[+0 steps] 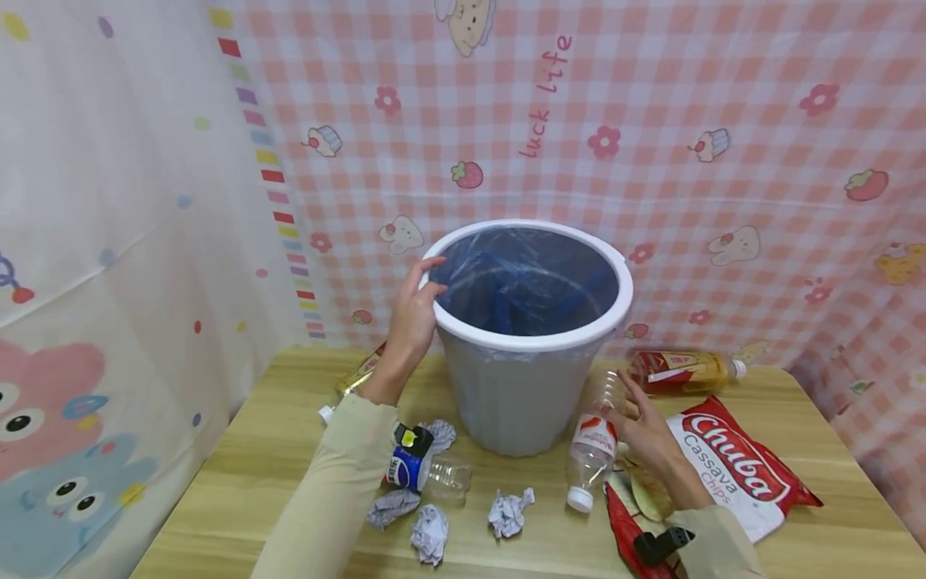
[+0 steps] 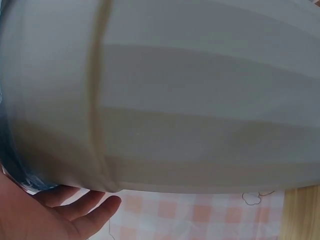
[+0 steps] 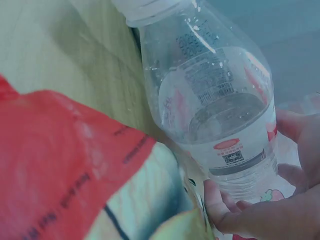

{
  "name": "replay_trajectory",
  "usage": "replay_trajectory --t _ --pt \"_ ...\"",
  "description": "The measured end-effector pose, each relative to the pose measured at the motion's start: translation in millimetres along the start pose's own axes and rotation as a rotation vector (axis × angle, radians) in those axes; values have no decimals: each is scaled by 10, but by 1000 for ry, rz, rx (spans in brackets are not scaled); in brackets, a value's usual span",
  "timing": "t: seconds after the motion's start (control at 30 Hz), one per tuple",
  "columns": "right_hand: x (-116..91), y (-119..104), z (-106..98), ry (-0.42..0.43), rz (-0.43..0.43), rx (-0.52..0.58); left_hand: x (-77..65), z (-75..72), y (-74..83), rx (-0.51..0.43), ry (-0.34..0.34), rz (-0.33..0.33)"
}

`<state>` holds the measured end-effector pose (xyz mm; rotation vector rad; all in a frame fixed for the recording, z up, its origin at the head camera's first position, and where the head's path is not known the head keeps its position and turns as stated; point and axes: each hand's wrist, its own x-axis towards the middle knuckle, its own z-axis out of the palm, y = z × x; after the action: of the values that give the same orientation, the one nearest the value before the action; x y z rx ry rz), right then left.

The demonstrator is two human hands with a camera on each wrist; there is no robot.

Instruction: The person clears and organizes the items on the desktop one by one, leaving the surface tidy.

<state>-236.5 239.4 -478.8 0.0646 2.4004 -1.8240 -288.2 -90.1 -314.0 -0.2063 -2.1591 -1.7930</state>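
A grey trash can (image 1: 510, 394) with a white rim and a clear plastic liner (image 1: 538, 281) stands upright at the table's middle. My left hand (image 1: 415, 318) grips its rim at the left side. In the left wrist view the can's outer wall (image 2: 200, 100) fills most of the picture, with fingers (image 2: 92, 212) beside it. On the right, my right hand (image 1: 640, 426) holds a clear plastic bottle (image 1: 593, 454) around its label and base end. The white cap (image 1: 580, 498) points toward me. Whether the bottle touches the table, I cannot tell.
A Chuba chips bag (image 1: 731, 466) and another red bag (image 1: 625, 515) lie at right. An amber-coloured bottle (image 1: 683, 372) lies behind them. Crumpled papers (image 1: 510, 512) and a blue-labelled bottle (image 1: 427, 474) are in front of the can. Another bottle (image 1: 354, 378) is partly hidden behind the left arm.
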Motion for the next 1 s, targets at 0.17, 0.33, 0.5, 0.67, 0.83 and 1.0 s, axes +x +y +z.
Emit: replay_trajectory --t 0.17,0.33,0.5,0.67,0.83,1.0 --pt "-47 -40 -54 10 25 21 -14 -5 -3 -9 -3 12" --pt "-72 -101 -110 24 30 24 -21 -5 3 -15 -1 16" --pt "-101 -195 -168 45 64 -49 -17 -17 4 -5 -2 14" --pt "-141 -278 -224 59 29 -77 -17 -23 5 8 -1 23" --pt "-177 -334 -276 71 -22 -55 -20 -22 8 10 -4 26" --pt "-228 -413 -330 76 -29 -82 -19 -14 5 6 -6 25"
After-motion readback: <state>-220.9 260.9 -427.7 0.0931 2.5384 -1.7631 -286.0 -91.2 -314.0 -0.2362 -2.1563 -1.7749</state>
